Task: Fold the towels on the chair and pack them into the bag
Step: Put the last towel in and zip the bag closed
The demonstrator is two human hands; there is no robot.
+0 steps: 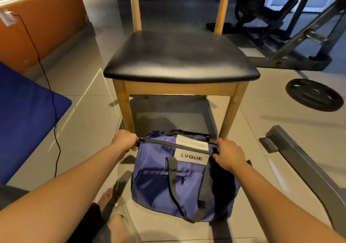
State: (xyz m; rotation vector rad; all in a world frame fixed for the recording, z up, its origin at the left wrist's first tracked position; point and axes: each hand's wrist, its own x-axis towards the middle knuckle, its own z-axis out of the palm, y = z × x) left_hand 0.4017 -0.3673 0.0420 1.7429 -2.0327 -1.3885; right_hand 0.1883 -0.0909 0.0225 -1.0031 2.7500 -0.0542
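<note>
A purple duffel bag (pixel 159 179) with dark straps and a white label stands on the floor in front of the chair. Its top zipper (pixel 174 145) runs shut from end to end. My left hand (pixel 125 141) grips the bag's left end at the zipper. My right hand (pixel 227 153) grips the right end of the bag's top. The wooden chair (pixel 177 59) behind the bag has a black padded seat with nothing lying on it. No towel is in sight.
A blue mat (pixel 26 115) lies on the left with a black cable (pixel 54 111) running across it. A weight plate (pixel 314 95) and gym bench frame (pixel 299 160) sit to the right. My sandalled foot (pixel 119 222) is near the bag.
</note>
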